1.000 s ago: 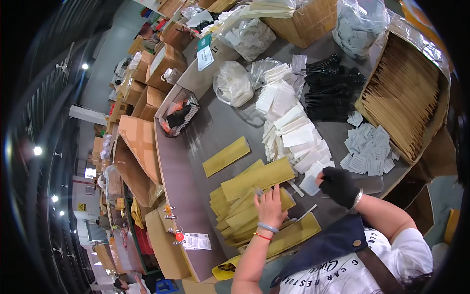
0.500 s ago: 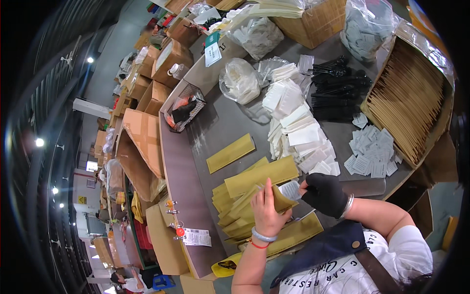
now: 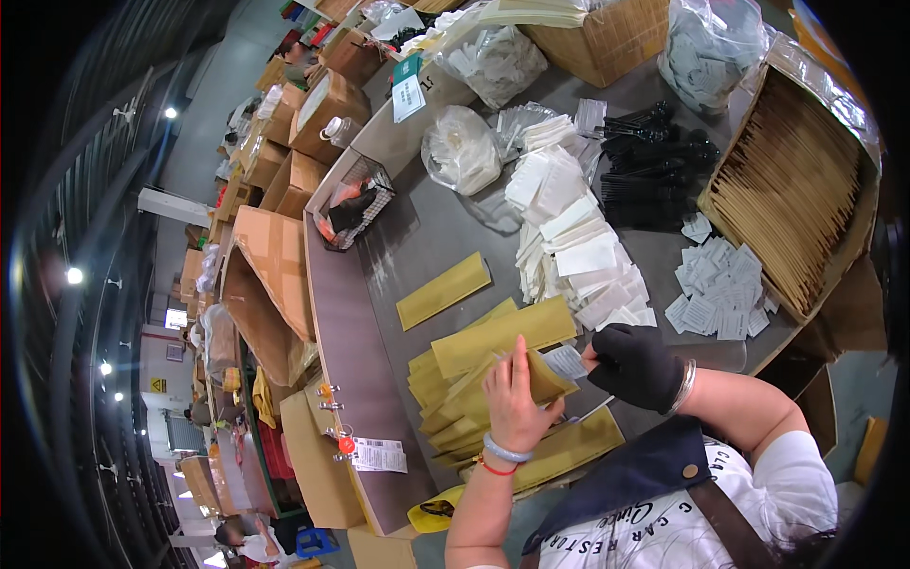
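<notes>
Over the pile (image 3: pixel 502 337), left hand (image 3: pixel 515 403) grips an envelope (image 3: pixel 550 382) running sideways, mouth toward right hand (image 3: pixel 635 368) pinching a card (image 3: pixel 566 361).

Envelopes (image 3: pixel 502 337) look like smooth matt paper, glove (image 3: pixel 637 365) matt cloth. Clear bag (image 3: pixel 462 152) is glossy, crinkled plastic. Table (image 3: pixel 427 228) smooth and dull; basket (image 3: pixel 379 201) metal wire.

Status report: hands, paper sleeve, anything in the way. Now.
Left hand holding olive paper sleeve. Gloved right hand pinching white packet at sleeve's open end. Other sleeves piled alongside; nothing seen blocking the opening.
</notes>
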Action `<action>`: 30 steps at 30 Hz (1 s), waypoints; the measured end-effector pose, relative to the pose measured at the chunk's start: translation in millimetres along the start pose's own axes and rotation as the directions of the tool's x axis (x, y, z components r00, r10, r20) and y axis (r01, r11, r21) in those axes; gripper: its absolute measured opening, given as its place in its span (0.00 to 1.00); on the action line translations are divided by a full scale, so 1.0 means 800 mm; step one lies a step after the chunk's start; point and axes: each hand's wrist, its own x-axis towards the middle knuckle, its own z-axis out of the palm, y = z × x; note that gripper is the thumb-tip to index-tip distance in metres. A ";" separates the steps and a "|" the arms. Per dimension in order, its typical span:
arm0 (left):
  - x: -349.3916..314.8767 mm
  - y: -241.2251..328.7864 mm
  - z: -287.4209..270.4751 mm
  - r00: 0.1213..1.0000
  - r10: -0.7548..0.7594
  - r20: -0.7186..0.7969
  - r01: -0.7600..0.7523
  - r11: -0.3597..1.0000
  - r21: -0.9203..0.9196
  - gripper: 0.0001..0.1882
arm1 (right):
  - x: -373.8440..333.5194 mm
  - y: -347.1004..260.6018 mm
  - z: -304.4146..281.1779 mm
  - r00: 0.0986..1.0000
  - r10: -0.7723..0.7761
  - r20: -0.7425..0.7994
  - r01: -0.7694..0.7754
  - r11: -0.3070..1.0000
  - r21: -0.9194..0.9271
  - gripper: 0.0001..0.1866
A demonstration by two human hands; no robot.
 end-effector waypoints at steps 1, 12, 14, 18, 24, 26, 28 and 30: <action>0.003 0.002 -0.002 1.000 0.015 -0.006 -0.015 1.000 -0.007 0.55 | -0.001 0.000 0.000 1.000 0.002 0.002 -0.002 1.000 0.001 0.05; 0.009 0.011 0.000 0.996 0.092 0.014 -0.092 0.996 -0.023 0.54 | -0.002 0.004 0.006 0.989 0.068 0.135 -0.085 0.988 0.126 0.06; 0.010 0.015 -0.001 0.990 0.140 -0.009 -0.140 0.990 -0.028 0.53 | 0.006 -0.005 0.002 0.970 0.187 0.154 -0.207 0.970 0.131 0.06; 0.014 0.018 -0.001 0.988 0.155 -0.009 -0.156 0.987 -0.040 0.52 | 0.008 0.019 0.005 0.943 0.257 0.213 -0.297 0.937 0.183 0.07; 0.036 0.015 0.000 0.950 0.304 0.073 -0.303 0.953 -0.021 0.51 | 0.007 0.058 0.018 0.918 0.303 0.256 -0.342 0.932 0.121 0.13; 0.044 -0.018 -0.005 0.959 0.252 0.130 -0.262 0.963 0.068 0.52 | 0.009 0.060 -0.005 0.875 0.327 0.357 -0.454 0.809 0.373 0.10; 0.074 -0.059 -0.008 0.968 0.233 0.094 -0.247 0.949 0.196 0.53 | -0.017 0.109 -0.031 0.897 0.413 0.161 -0.442 0.811 0.383 0.09; 0.095 -0.130 0.000 0.990 0.122 -0.074 -0.086 0.925 0.369 0.51 | -0.044 0.130 -0.074 0.941 0.310 -0.134 -0.332 0.920 -0.208 0.10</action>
